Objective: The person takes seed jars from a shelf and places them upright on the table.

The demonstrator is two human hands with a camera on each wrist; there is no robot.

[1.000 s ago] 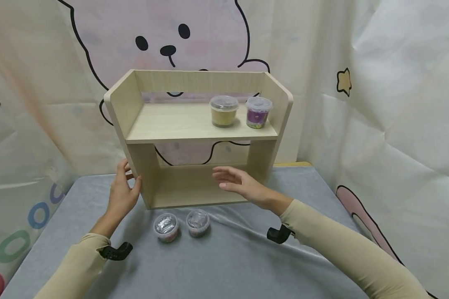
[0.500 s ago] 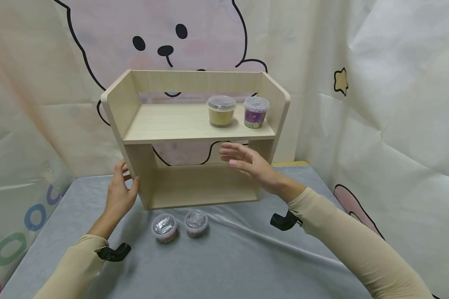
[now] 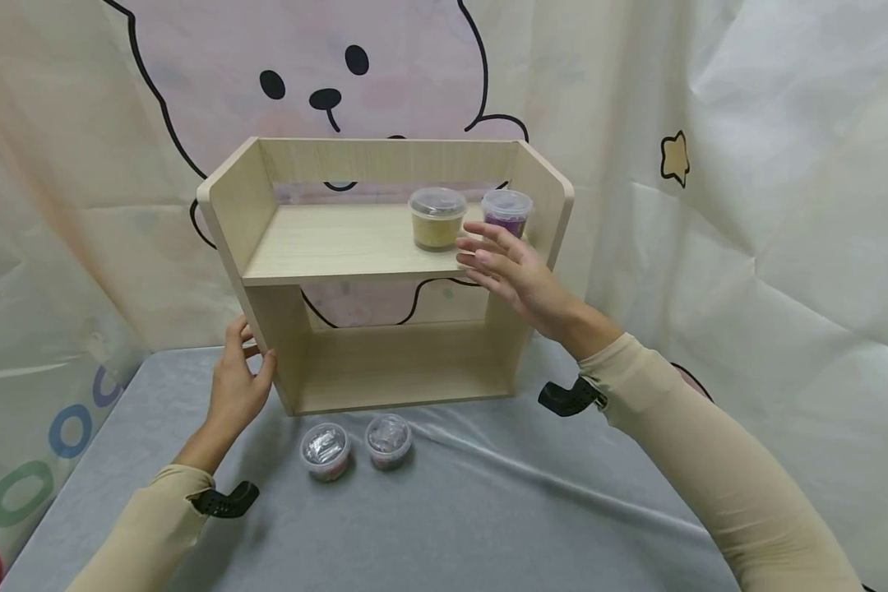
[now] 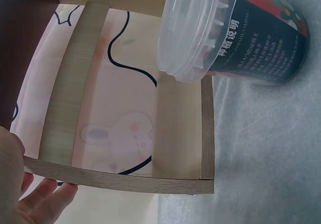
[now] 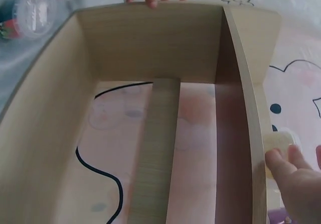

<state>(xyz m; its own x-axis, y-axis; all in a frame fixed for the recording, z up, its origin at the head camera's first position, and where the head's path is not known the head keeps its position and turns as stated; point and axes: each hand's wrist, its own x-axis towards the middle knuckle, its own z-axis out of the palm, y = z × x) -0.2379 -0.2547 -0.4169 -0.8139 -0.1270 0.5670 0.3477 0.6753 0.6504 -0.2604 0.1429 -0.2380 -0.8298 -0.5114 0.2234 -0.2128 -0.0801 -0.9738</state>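
My left hand [image 3: 240, 386] grips the left side panel of a light wooden two-tier shelf [image 3: 266, 329], thumb at its front edge and the other fingers on its outer face. In front of the upper tier, my right hand [image 3: 521, 279] is raised with loosely extended fingers and holds nothing. Its fingertips overlap the lower part of a purple-labelled lidded cup [image 3: 506, 215] in the head view. Left of that stands a clear-lidded cup with yellow contents [image 3: 437, 220]. In the right wrist view, the fingers [image 5: 283, 171] appear close in front of the yellow cup [image 5: 281, 146].
Two more lidded cups, one on the left [image 3: 325, 450] and one on the right [image 3: 388, 441], stand on the grey-blue cloth [image 3: 488, 510] before the shelf. In the left wrist view, a cup with a dark and red label [image 4: 251, 38] looms large. A printed curtain [image 3: 562, 99] hangs behind.
My right hand has risen and moved rightward from the lower compartment to the front of the upper tier. My left hand keeps its hold on the side panel; the cups stand where they were.
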